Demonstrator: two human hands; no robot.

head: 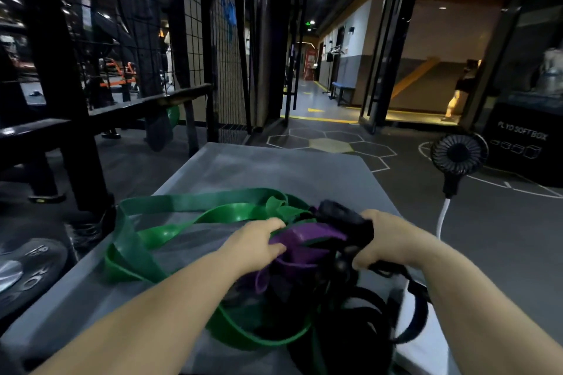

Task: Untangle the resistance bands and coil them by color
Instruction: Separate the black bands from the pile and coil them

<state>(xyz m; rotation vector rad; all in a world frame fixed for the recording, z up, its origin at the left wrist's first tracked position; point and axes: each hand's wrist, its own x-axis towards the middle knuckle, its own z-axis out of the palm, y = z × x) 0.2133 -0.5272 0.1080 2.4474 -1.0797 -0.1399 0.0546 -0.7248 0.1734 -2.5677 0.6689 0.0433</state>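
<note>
Purple band (307,237), left hand (253,242) | black band (341,216), right hand (387,240) | "PLYO SOFT BOX" (518,119)

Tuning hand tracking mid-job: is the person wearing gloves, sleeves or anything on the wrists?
No. The left hand and the right hand are bare, without gloves. Both forearms are uncovered to the frame's edge, so no sleeves show. No watch, bracelet or ring is visible.

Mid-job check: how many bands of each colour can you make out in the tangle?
Green bands: 2, one darker, one brighter
Purple band: 1
Black bands: at least 1, loops too tangled to separate
Total: at least 4
</note>
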